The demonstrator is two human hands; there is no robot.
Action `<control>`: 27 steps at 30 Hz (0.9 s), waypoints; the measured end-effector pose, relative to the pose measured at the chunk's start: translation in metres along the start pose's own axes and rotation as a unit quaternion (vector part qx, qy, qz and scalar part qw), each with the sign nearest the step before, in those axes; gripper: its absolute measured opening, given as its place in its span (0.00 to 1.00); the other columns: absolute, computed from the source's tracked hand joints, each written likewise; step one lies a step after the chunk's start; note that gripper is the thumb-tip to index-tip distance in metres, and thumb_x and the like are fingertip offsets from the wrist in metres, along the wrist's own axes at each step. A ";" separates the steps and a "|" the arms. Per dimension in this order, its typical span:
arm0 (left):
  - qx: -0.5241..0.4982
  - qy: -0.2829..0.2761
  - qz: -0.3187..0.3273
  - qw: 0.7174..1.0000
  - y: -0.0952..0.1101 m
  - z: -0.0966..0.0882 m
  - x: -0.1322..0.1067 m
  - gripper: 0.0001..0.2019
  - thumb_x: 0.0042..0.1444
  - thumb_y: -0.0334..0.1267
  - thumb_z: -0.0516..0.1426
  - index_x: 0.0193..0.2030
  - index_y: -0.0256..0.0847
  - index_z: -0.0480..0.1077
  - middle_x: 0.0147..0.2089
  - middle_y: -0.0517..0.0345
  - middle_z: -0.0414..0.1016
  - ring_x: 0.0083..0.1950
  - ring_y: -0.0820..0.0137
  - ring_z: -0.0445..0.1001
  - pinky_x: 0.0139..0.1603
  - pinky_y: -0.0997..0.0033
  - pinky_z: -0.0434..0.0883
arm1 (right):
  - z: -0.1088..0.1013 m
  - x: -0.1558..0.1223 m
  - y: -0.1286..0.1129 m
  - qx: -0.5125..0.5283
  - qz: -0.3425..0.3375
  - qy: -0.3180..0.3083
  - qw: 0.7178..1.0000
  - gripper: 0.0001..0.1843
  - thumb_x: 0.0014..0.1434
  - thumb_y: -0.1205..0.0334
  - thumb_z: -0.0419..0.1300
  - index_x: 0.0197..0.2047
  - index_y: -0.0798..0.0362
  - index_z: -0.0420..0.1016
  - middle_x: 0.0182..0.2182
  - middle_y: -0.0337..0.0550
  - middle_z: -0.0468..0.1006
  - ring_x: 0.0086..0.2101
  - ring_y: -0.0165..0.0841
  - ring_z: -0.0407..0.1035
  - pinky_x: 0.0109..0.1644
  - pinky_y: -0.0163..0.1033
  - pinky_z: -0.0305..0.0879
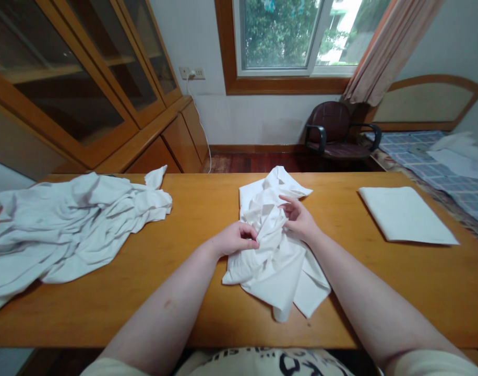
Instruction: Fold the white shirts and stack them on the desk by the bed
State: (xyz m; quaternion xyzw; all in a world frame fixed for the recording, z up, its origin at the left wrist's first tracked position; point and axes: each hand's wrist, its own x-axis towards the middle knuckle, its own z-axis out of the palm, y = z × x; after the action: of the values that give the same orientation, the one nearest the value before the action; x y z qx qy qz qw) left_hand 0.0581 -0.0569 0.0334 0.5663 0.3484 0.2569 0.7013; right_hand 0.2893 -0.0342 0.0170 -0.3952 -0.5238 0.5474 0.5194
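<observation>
A crumpled white cloth point(268, 261) lies bunched in the middle of the wooden table, directly in front of me. On its left side my left hand point(239, 238) has thumb and fingers closed at a fold. From the right, my right hand point(299, 218) grips the upper part of the same cloth, its index finger stretched along the top and its thumb lower down. Some fingertips are hidden among the folds. Loose corners of the cloth spread towards me and to the far side.
A large heap of rumpled white fabric point(74, 222) covers the table's left end. At the right lies a flat, folded white cloth point(409, 214). Beyond the wooden table point(195, 292) are a glass-door cabinet point(106, 104), an armchair point(335, 130) and a bed point(419, 151).
</observation>
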 end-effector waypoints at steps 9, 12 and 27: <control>-0.168 0.104 0.050 0.979 -0.007 -0.012 0.000 0.16 0.33 0.42 0.71 0.23 0.37 0.70 0.23 0.61 0.71 0.26 0.73 0.67 0.29 0.74 0.61 | -0.009 -0.001 -0.005 -0.002 -0.013 -0.027 1.000 0.17 0.34 0.51 0.74 0.19 0.51 0.72 0.26 0.39 0.73 0.30 0.32 0.68 0.40 0.41 0.66; -0.172 0.119 0.051 0.976 -0.006 -0.012 0.000 0.17 0.33 0.43 0.71 0.25 0.37 0.70 0.24 0.62 0.71 0.26 0.74 0.67 0.30 0.74 0.61 | -0.012 -0.001 -0.002 0.026 0.003 -0.058 0.998 0.18 0.36 0.49 0.73 0.23 0.51 0.74 0.30 0.39 0.74 0.32 0.33 0.69 0.41 0.41 0.67; -0.215 0.173 0.071 0.959 0.001 -0.011 0.002 0.15 0.37 0.39 0.70 0.28 0.38 0.70 0.26 0.63 0.73 0.26 0.75 0.69 0.30 0.77 0.64 | -0.011 0.000 -0.002 0.021 -0.008 0.019 1.000 0.15 0.39 0.53 0.72 0.23 0.51 0.71 0.30 0.36 0.70 0.31 0.30 0.66 0.35 0.37 0.66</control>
State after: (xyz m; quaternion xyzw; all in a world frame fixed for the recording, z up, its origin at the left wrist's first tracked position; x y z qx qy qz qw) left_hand 0.0506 -0.0480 0.0328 0.3724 0.3599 0.4691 0.7154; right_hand 0.3003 -0.0328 0.0175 -0.3901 -0.5051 0.5467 0.5421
